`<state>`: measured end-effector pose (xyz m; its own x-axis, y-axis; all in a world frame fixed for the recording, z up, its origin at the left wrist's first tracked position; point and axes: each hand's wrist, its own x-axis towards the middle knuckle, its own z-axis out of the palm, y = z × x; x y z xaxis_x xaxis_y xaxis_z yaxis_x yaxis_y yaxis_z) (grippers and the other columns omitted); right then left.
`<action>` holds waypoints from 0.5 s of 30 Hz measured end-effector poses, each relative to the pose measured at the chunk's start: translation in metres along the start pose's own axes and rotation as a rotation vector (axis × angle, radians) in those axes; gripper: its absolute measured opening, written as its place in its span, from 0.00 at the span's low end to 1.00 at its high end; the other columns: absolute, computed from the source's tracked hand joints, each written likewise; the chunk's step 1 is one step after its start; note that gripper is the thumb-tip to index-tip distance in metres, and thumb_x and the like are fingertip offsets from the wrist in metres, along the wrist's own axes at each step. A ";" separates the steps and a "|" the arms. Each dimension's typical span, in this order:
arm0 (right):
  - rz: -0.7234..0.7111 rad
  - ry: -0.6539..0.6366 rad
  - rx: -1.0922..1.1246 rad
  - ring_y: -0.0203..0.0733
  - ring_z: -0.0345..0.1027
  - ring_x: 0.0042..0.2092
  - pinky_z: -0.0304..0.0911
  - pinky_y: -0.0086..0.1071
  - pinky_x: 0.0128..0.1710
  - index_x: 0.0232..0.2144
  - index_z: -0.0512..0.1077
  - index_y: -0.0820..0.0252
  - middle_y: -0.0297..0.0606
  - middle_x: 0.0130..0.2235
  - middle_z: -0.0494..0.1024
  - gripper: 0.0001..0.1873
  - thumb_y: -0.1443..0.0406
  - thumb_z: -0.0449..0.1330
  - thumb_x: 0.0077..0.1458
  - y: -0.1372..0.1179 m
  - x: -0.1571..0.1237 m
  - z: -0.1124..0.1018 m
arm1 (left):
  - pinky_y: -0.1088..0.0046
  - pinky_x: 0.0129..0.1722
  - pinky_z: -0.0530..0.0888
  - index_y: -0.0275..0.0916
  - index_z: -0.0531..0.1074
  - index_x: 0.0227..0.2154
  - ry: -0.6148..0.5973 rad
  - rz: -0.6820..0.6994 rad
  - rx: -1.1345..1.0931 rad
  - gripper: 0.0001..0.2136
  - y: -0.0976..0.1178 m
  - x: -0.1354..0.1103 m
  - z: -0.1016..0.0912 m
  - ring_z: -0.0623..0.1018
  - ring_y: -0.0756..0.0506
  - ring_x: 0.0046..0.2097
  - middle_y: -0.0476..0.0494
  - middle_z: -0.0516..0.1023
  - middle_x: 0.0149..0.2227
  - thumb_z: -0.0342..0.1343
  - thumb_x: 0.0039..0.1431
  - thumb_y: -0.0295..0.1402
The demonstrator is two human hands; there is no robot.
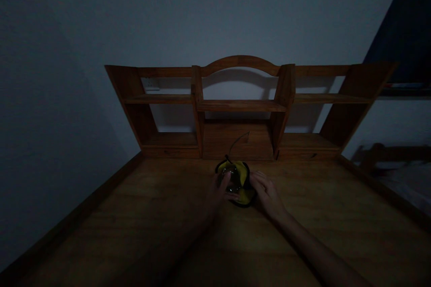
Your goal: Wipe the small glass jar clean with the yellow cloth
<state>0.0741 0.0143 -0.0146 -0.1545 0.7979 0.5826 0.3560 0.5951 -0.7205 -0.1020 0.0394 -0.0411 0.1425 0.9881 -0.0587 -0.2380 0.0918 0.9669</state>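
Observation:
A small pouch (pixel 243 178) with a yellow lining and a black rim lies open on the wooden desk (pixel 134 224), in front of the shelf unit. A shiny rounded object (pixel 230 176) sits in it; the light is too dim to name it. My left hand (pixel 219 189) curls around that object from the left. My right hand (pixel 266 193) rests against the pouch's right edge with its fingers bent on the fabric. A thin dark cord (pixel 237 140) runs from the pouch toward the back.
A wooden shelf unit (pixel 240 105) with an arched top stands at the back of the desk against a pale wall. A raised rim edges the desk on both sides. A dark wooden frame (pixel 390 154) shows at the far right. The room is very dim.

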 end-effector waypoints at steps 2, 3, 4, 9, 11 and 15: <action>-0.039 0.022 -0.088 0.45 0.65 0.49 0.59 0.37 0.51 0.39 0.72 0.56 0.38 0.47 0.73 0.09 0.62 0.52 0.62 -0.005 0.001 0.002 | 0.63 0.27 0.80 0.36 0.61 0.49 -0.023 -0.011 -0.001 0.27 0.001 -0.003 0.002 0.80 0.42 0.26 0.34 0.75 0.44 0.56 0.54 0.51; -0.049 0.034 -0.130 0.45 0.65 0.49 0.59 0.37 0.51 0.40 0.71 0.56 0.38 0.47 0.73 0.08 0.62 0.55 0.60 -0.007 0.001 0.003 | 0.63 0.27 0.80 0.37 0.61 0.48 -0.040 -0.004 0.005 0.26 0.001 -0.004 0.003 0.80 0.42 0.26 0.35 0.75 0.45 0.56 0.54 0.50; -0.049 0.044 -0.169 0.45 0.66 0.48 0.60 0.36 0.50 0.40 0.70 0.55 0.38 0.46 0.73 0.07 0.62 0.57 0.59 -0.007 0.001 0.004 | 0.64 0.26 0.80 0.37 0.62 0.48 -0.063 0.017 0.017 0.25 0.000 -0.006 0.003 0.80 0.43 0.26 0.35 0.74 0.46 0.56 0.54 0.50; 0.091 0.042 -0.269 0.43 0.70 0.40 0.64 0.33 0.39 0.44 0.63 0.55 0.36 0.41 0.74 0.14 0.63 0.59 0.56 0.001 -0.002 0.006 | 0.68 0.24 0.79 0.38 0.60 0.48 -0.157 0.140 0.142 0.24 -0.007 -0.009 0.004 0.79 0.46 0.27 0.39 0.74 0.44 0.57 0.54 0.47; 0.126 -0.009 -0.287 0.43 0.71 0.39 0.65 0.33 0.38 0.51 0.60 0.54 0.36 0.42 0.75 0.20 0.64 0.58 0.56 0.007 -0.005 0.005 | 0.71 0.25 0.78 0.38 0.61 0.46 -0.166 0.179 0.237 0.24 -0.011 -0.010 0.003 0.79 0.46 0.32 0.42 0.74 0.42 0.59 0.52 0.46; 0.081 -0.101 -0.432 0.44 0.72 0.40 0.65 0.33 0.39 0.56 0.59 0.53 0.37 0.42 0.76 0.21 0.65 0.52 0.60 0.015 -0.009 0.003 | 0.76 0.23 0.77 0.39 0.62 0.44 -0.167 0.201 0.385 0.23 -0.013 -0.014 0.001 0.78 0.47 0.32 0.46 0.73 0.35 0.60 0.51 0.46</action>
<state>0.0782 0.0165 -0.0316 -0.1922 0.8582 0.4760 0.7194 0.4531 -0.5265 -0.0994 0.0243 -0.0529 0.2904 0.9451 0.1499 0.0926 -0.1837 0.9786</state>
